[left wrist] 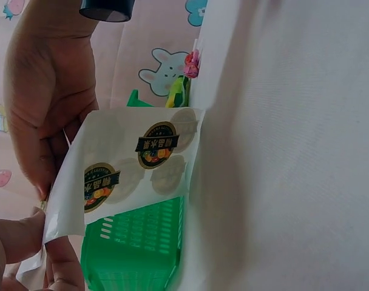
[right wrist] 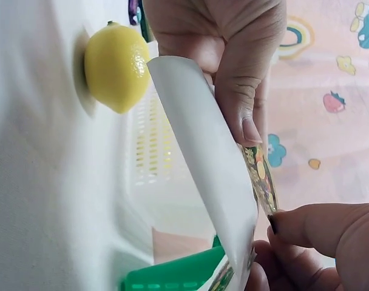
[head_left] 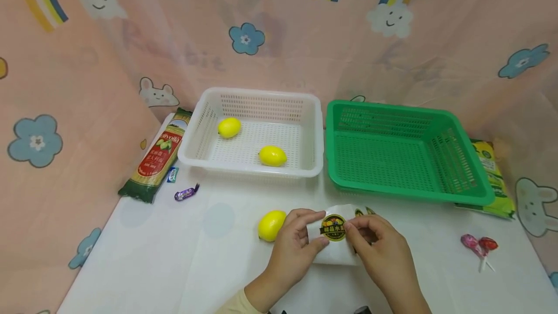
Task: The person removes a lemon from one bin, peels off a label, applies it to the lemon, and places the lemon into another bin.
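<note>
My left hand (head_left: 291,243) holds the left side of a white sticker sheet (head_left: 334,256), thumb in front and fingers at its edge. On the sheet are round black-and-gold labels with a fruit picture. My right hand (head_left: 383,251) pinches the right edge of one round sticker (head_left: 333,229) between thumb and finger. In the right wrist view that sticker (right wrist: 263,176) stands partly away from the curled white sheet (right wrist: 203,145). The left wrist view shows the sheet's underside (left wrist: 130,133) bent, with further stickers on it. A yellow lemon (head_left: 271,226) lies just left of my left hand.
A white basket (head_left: 250,170) with two lemons stands behind, beside a green basket (head_left: 405,193). At left lie a pasta packet (head_left: 159,154), a small blue-green wrapped sweet (head_left: 173,174) and a purple candy (head_left: 186,193). A yellow-green packet (head_left: 494,183) and two lollipops (head_left: 479,246) are at right.
</note>
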The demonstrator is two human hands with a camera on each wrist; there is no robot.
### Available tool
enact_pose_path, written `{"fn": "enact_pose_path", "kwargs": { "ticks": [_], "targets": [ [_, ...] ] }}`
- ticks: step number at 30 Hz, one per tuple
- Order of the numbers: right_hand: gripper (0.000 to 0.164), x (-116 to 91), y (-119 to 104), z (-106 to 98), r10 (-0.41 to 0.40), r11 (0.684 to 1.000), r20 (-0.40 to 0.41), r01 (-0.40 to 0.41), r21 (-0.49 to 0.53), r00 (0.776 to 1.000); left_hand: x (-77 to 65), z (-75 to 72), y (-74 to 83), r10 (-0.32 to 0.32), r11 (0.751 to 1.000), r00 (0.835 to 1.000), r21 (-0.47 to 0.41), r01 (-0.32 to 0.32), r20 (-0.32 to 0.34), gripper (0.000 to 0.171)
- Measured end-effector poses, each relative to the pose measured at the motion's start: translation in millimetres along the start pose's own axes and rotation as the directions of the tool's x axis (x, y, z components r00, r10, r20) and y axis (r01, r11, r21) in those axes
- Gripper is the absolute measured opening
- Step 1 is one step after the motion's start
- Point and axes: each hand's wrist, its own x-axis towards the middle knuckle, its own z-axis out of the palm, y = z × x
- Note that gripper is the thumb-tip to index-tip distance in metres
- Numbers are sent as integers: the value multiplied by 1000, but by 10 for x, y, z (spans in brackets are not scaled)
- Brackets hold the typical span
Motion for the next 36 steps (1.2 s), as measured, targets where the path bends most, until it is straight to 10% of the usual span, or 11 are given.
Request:
{"fn": "enact_pose_path", "kwargs": {
  "ticks": [22, 28, 36],
  "targets": [
    [22, -29, 51, 17, 29, 1000, 34, -30, 3, 999, 27, 29, -91, -60, 997, 998, 53, 61, -9, 42],
    [19, -24, 102, -155, -23, 1000, -106, 22, -17, 994, 10, 3, -168, -118, 969, 992, 210, 126, -50, 46],
    [18, 25, 71, -273, -60, 997, -88, 64, 41, 994, 81, 133, -227, 12, 923, 992, 381, -58, 123, 50]
  ]
}}
